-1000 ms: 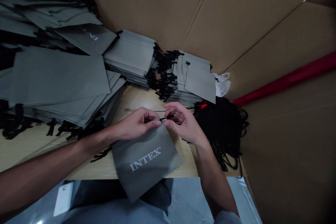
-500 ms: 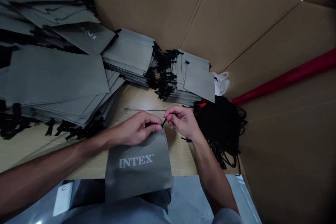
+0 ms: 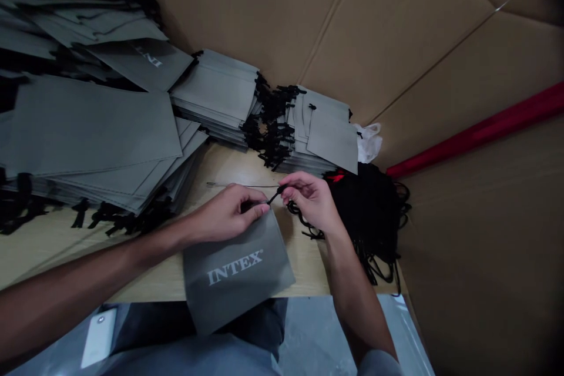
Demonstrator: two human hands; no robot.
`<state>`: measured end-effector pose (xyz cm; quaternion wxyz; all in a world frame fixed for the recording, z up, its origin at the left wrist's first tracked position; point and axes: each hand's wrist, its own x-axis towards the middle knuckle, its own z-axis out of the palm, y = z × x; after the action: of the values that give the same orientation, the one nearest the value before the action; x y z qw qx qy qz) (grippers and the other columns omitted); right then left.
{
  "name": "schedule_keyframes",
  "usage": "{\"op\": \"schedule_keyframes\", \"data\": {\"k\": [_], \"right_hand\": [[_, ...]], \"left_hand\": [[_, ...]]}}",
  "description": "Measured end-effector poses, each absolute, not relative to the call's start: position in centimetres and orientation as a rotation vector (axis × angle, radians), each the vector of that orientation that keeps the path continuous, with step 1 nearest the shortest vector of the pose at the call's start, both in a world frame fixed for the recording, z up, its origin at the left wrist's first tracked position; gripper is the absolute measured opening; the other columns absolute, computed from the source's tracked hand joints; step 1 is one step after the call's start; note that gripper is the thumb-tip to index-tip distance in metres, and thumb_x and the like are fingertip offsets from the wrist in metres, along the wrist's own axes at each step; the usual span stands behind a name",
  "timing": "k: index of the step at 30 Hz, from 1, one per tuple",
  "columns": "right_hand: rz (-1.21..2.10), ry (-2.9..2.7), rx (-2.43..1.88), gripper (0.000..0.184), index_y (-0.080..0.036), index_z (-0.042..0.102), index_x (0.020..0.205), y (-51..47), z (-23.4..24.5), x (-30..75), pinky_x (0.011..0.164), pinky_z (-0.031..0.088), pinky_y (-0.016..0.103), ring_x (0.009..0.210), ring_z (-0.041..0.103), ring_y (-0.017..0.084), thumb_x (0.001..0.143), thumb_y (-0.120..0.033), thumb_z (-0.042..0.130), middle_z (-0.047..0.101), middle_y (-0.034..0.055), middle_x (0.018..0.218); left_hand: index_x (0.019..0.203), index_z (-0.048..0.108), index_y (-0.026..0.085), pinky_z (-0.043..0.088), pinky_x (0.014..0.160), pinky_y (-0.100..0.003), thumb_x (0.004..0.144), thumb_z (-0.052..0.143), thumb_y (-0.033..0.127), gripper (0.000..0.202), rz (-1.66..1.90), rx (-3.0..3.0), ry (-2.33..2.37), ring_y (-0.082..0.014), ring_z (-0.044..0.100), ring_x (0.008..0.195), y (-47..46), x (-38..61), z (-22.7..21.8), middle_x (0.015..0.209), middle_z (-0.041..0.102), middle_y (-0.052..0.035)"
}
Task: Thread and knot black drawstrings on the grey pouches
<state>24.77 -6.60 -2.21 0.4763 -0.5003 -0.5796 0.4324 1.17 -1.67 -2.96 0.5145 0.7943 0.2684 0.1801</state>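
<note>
A grey fabric drawstring bag (image 3: pixel 238 288) marked INTEX hangs over the table's front edge. My left hand (image 3: pixel 231 211) pinches its upper right corner between thumb and fingers. From that corner a black cord (image 3: pixel 277 194) runs up to my right hand (image 3: pixel 308 197), whose thumb and fingertips are closed on it. Whether the cord is knotted there is too small to tell. A thin wire needle (image 3: pixel 238 184) lies on the table just beyond both hands. To the right of my right hand is a heap of black cords (image 3: pixel 365 211).
Large grey bags (image 3: pixel 94 126) with black cords are piled at left. Behind my hands stand two stacks, left bags (image 3: pixel 220 85) and right bags (image 3: pixel 332 141), near a white plastic bag (image 3: pixel 369 142). Cardboard (image 3: pixel 264 6) walls the back and right, with a red strip (image 3: pixel 476 129).
My right hand has drawn slightly up and right with the cord, and more of it shows between the hands. The bag has tilted, its lower edge swinging to the right.
</note>
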Motion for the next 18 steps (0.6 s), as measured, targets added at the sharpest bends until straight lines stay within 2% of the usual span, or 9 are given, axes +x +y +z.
{"op": "schedule_keyframes", "data": {"k": [4, 7, 10, 12, 18], "right_hand": [[0.915, -1.521, -1.278, 0.013, -0.022, 0.08, 0.107, -7.3, -2.5, 23.8, 0.068, 0.06, 0.029, 0.071, 0.074, 0.016, 0.101, -0.03, 0.072, 0.079, 0.0017, 0.084], [0.655, -1.739, -1.256, 0.017, -0.025, 0.079, 0.115, -7.8, -2.4, 23.0, 0.077, 0.063, 0.032, 0.084, 0.078, 0.018, 0.106, -0.023, 0.065, 0.082, 0.0039, 0.095], [0.32, -1.968, -1.162, 0.02, -0.022, 0.076, 0.117, -7.8, -2.4, 22.5, 0.092, 0.062, 0.038, 0.1, 0.076, 0.022, 0.109, -0.017, 0.058, 0.081, 0.009, 0.106], [0.169, -2.065, -1.154, 0.022, -0.02, 0.074, 0.118, -7.7, -2.6, 22.2, 0.096, 0.061, 0.041, 0.103, 0.073, 0.024, 0.111, -0.016, 0.053, 0.079, 0.0119, 0.108], [0.007, -2.2, -1.249, 0.022, -0.018, 0.07, 0.118, -7.7, -3.3, 21.2, 0.09, 0.06, 0.04, 0.098, 0.068, 0.026, 0.111, -0.017, 0.049, 0.075, 0.013, 0.103]], "left_hand": [[0.1, 0.073, 0.018, 0.041, 0.068, -0.027, 0.104, 0.06, 0.045, 0.031, 0.454, 1.853, 0.677, -0.0151, 0.06, 0.077, -2.0, 1.3, -2.7, 0.089, 0.073, -0.0008], [0.111, 0.074, 0.019, 0.048, 0.078, -0.027, 0.105, 0.061, 0.046, 0.031, 0.53, 1.754, 0.648, -0.0179, 0.067, 0.09, -1.9, 1.4, -2.7, 0.103, 0.078, -0.003], [0.103, 0.074, 0.017, 0.046, 0.072, -0.026, 0.107, 0.054, 0.045, 0.034, 0.549, 1.748, 0.682, -0.0165, 0.065, 0.083, -1.8, 1.5, -2.8, 0.093, 0.076, -0.002], [0.096, 0.074, 0.017, 0.042, 0.068, -0.027, 0.107, 0.052, 0.044, 0.037, 0.561, 1.777, 0.737, -0.0152, 0.06, 0.076, -1.7, 1.6, -3.0, 0.084, 0.072, -0.0005], [0.088, 0.071, 0.018, 0.04, 0.07, -0.028, 0.1, 0.052, 0.031, 0.027, 0.62, 1.759, 0.826, -0.0154, 0.059, 0.078, -1.8, 2.0, -3.8, 0.081, 0.07, 0.0012]]}}
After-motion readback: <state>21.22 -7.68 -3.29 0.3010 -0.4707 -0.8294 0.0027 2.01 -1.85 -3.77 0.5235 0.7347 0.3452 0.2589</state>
